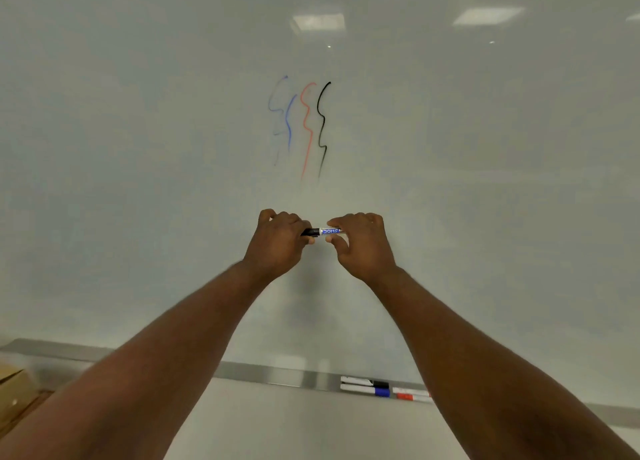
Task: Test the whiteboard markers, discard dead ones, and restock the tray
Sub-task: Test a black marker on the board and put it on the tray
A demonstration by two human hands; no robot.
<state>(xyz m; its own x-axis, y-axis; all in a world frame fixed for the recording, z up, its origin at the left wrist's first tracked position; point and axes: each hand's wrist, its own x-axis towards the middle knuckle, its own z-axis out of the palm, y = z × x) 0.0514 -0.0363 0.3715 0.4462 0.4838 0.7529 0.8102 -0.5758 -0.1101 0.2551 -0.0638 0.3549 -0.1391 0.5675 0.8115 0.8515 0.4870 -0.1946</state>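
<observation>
A whiteboard marker (323, 231) is held level in front of the whiteboard (485, 182), just below four squiggles. Its black cap end is clamped inside the curled fingers of the left hand (280, 241); the white barrel is pinched between thumb and fingertips of the right hand (362, 243). Three more markers are seen lying in the tray (277, 374) below.

Both arms reach forward and up. The left hand (278, 241) is closed in a fist. The right hand (362, 241) pinches with its fingers (334, 222).
</observation>
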